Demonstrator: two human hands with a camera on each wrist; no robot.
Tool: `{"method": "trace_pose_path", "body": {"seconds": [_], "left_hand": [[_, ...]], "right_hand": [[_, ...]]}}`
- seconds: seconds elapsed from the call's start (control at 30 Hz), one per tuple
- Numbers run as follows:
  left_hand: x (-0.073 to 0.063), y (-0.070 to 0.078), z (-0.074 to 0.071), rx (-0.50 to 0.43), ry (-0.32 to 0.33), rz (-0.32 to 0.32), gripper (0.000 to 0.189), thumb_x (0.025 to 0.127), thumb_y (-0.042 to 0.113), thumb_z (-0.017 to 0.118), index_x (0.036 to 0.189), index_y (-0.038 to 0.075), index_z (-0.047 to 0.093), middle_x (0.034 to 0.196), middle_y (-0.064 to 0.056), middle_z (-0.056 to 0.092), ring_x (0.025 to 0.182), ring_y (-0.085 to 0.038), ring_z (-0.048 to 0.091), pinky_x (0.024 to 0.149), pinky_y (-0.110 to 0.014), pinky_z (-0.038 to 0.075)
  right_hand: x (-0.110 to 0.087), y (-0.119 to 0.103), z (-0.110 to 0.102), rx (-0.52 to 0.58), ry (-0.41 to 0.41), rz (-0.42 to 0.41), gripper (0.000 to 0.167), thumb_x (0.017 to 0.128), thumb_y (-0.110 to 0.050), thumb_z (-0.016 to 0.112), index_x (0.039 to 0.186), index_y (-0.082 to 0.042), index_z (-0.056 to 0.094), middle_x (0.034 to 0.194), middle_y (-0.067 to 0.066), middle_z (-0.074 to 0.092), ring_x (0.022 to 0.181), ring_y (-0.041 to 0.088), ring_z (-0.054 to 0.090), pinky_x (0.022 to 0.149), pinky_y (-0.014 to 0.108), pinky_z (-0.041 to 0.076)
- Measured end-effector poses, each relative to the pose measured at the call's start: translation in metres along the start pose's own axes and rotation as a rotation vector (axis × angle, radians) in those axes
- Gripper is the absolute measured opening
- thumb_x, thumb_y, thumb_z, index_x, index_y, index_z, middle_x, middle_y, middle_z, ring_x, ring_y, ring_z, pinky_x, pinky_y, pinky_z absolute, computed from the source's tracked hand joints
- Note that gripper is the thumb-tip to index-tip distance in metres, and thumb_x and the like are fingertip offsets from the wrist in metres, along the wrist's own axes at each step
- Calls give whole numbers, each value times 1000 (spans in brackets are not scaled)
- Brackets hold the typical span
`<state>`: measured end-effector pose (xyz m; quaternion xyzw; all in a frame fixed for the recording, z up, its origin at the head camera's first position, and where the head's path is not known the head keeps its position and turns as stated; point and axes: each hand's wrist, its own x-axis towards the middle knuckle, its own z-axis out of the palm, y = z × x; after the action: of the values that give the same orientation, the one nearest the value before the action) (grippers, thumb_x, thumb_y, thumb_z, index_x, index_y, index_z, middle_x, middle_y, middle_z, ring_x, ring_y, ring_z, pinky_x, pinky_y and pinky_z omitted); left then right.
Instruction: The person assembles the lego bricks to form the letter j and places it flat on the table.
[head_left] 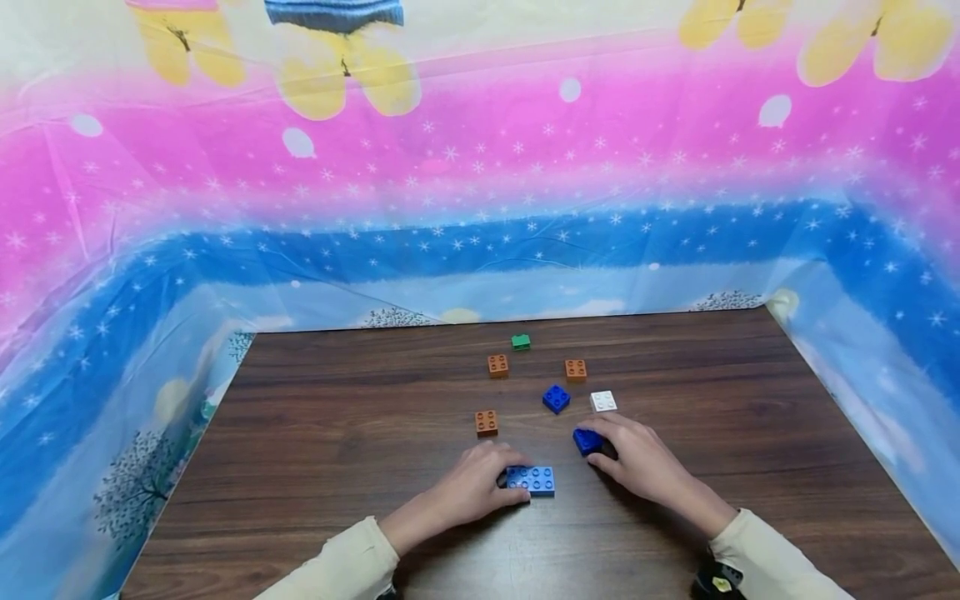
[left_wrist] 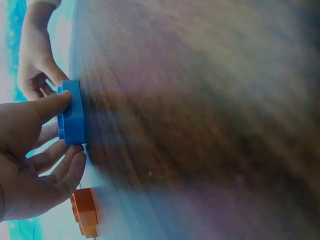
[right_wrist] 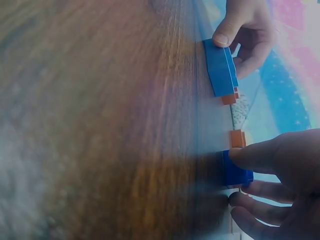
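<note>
My left hand [head_left: 478, 483] holds a light blue eight-stud toy brick [head_left: 542, 481] by its left end, thumb at the near side and fingers at the far side. The brick lies flat on the table, studs up. To its upper right, my right hand [head_left: 637, 454] grips a dark blue toy brick [head_left: 587, 442] between thumb and fingers. In the right wrist view the thumb presses one side of this dark blue brick [right_wrist: 235, 172]. Both bricks stand apart from each other.
Beyond the hands lie three orange bricks, one [head_left: 486, 422] near my left fingers, one [head_left: 498, 366] farther back and one [head_left: 575, 370] to the right. Another dark blue brick [head_left: 557, 398], a white brick [head_left: 603, 402] and a green brick [head_left: 521, 342] lie on the wooden table [head_left: 337, 400]. Printed cloth [head_left: 480, 183] surrounds it.
</note>
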<state>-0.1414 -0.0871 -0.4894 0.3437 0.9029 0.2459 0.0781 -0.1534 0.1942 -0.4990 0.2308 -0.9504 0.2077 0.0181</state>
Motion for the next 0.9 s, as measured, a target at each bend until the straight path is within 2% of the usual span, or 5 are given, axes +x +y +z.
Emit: {"method": "trace_pose_path", "body": {"seconds": [0.13,0.4,0.67,0.9], "left_hand": [[3,-1,-1,4,6,-9,38,89,33,81,120,12,74,107,2,74,94,-8,64,84,-28,51],[9,0,-3,13,6,-45,38,90,34,80,118,10,74,111,-1,74,100,-13,66,87,-33,53],[14,-1,-1,17,21,-58,41,90,34,79,122,9,73,118,-4,73,108,-19,66,93,-39,53],[19,1,-2,29,58,-69,38,90,32,80,120,8,74,114,-5,75,104,-19,69,87,-39,55]], "right_hand": [[2,0,0,-1,0,7,42,90,-19,81,129,-11,69,129,12,66,112,31,67,87,51,56],[3,0,0,-20,7,16,40,88,-19,82,125,-8,72,129,16,67,116,34,66,92,54,54],[1,2,-6,2,37,28,38,87,-20,83,121,-10,73,120,10,72,106,28,70,87,49,56],[-1,0,-15,13,65,18,37,86,-19,84,120,-10,74,117,9,72,99,23,71,80,44,58]]}}
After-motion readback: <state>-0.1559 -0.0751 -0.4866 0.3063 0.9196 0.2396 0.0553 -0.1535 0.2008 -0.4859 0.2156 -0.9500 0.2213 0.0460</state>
